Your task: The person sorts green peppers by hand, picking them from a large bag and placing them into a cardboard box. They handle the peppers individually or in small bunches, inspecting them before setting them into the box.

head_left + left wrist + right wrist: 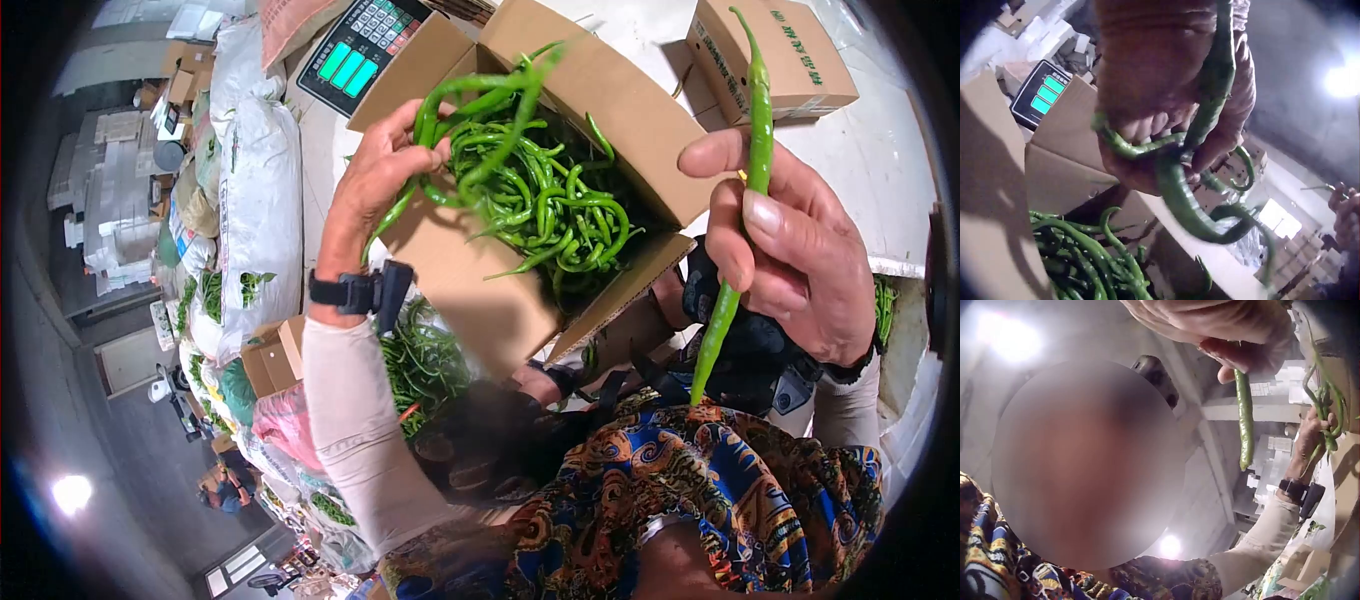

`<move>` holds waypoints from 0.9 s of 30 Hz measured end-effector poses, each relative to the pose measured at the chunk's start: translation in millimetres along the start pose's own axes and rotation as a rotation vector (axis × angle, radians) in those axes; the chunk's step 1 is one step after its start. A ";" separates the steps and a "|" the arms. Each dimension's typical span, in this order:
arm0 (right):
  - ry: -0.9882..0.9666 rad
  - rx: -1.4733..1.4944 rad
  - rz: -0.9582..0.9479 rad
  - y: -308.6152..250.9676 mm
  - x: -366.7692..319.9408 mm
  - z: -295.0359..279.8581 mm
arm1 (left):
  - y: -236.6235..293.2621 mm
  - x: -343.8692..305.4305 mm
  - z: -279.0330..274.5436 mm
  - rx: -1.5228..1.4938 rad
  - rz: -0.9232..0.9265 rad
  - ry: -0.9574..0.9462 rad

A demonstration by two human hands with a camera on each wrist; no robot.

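My left hand [378, 170] grips several long green chili peppers [480, 90] above the left side of an open cardboard box [600, 90]. In the left wrist view, curved peppers [1188, 212] stick out past the curled fingers. More green chilies [570, 215] lie heaped inside the box. To the right of the box, my right hand [805, 240] pinches a single long, fairly straight chili pepper [761, 130] between thumb and fingers. Its lower end [1245, 431] hangs below the hand in the right wrist view.
A scale display [350, 65] with lit green panels stands behind the box. A closed carton [770, 60] sits at the back right. Large white sacks [262, 190] line the left side, and a bag of green chilies [425, 360] lies near my left forearm.
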State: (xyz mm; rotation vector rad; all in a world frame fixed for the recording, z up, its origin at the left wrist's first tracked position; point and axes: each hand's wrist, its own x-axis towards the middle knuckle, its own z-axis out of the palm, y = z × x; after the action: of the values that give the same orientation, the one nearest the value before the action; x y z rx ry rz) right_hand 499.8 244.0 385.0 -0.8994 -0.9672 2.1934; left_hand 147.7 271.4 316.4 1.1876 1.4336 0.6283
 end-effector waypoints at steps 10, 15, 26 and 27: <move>-0.039 0.020 0.045 4.4 4.4 5.6 | -79.9 87.4 22.5 1.213 0.303 0.298; 0.029 0.033 0.012 10.0 5.9 0.6 | -103.6 81.6 35.5 0.939 0.328 0.550; 0.003 -0.028 0.023 14.6 7.7 7.4 | -95.9 79.8 42.4 0.809 0.232 0.376; -0.005 -0.002 -0.008 15.0 7.0 2.7 | -80.1 65.9 38.2 0.808 0.227 0.375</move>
State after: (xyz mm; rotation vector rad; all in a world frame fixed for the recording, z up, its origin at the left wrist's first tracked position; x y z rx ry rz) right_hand 490.1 239.3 372.2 -0.8903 -0.9734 2.1893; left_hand 166.5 293.8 209.9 1.9557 1.9772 0.4377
